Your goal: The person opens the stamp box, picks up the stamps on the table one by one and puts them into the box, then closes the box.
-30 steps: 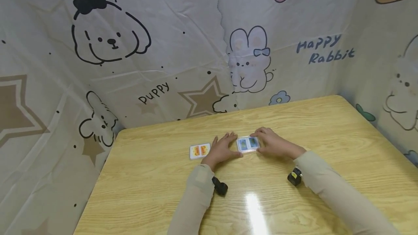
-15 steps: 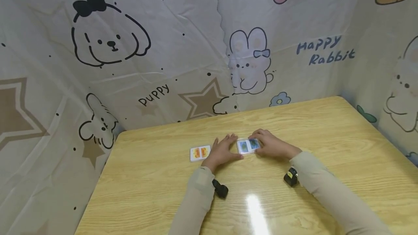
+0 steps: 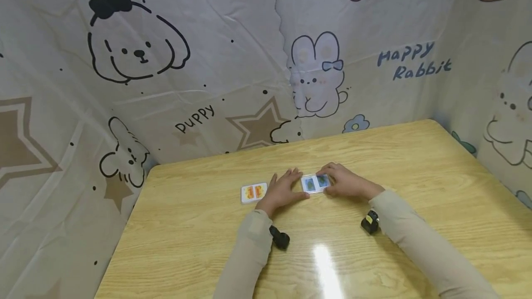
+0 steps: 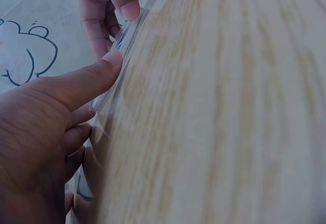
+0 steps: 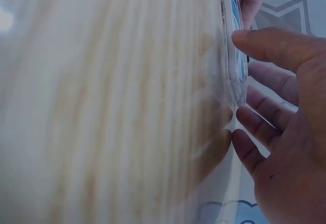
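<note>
A flat, clear plastic case (image 3: 311,185) with two blue-and-green pictures showing on top lies on the wooden table. My left hand (image 3: 283,190) holds its left end, thumb at the near edge and fingers at the far edge. At the right end, my right hand (image 3: 346,182) pinches the case between thumb and fingers. From the left wrist, the left thumb (image 4: 104,68) shows against the near side of the case. In the right wrist view the right thumb (image 5: 249,40) touches its side, with the lower fingers loosely bent beside the tabletop.
A white card stack (image 3: 254,193) with orange pictures lies just left of the left hand. Black wrist cameras (image 3: 370,222) hang under both wrists. A printed cloth (image 3: 232,59) with cartoon animals rises behind the table (image 3: 187,234).
The right hand has shifted very slightly left on the case over the last second. The left hand, case and card stack stay in place; the head view wobbles a little.
</note>
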### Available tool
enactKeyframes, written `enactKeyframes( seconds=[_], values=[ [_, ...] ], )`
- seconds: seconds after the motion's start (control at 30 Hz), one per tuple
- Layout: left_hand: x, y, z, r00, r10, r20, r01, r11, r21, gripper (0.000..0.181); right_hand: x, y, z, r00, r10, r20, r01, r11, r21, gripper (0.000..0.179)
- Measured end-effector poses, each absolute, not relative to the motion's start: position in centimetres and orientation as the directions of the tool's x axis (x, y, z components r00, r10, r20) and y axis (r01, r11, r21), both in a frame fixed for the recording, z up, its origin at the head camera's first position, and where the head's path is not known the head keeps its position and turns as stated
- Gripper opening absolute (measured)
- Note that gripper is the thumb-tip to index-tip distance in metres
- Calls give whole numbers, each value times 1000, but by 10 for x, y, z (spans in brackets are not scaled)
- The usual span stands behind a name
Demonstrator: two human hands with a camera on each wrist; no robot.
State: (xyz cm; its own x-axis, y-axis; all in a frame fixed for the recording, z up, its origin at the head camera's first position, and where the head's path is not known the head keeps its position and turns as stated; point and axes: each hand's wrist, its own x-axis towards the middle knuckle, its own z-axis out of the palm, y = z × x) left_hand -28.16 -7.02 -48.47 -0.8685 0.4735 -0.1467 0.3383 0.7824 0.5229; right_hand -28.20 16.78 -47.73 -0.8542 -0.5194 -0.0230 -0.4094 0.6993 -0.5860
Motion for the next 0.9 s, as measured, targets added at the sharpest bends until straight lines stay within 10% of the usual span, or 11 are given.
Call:
enactKeyframes(
  seconds=[0.9],
  values=[
    [-281,-68,-485,-871,467,-152,345,802,488,75,-276,171,-477,-873,-487,-25,-369,695,-617,54]
  ],
)
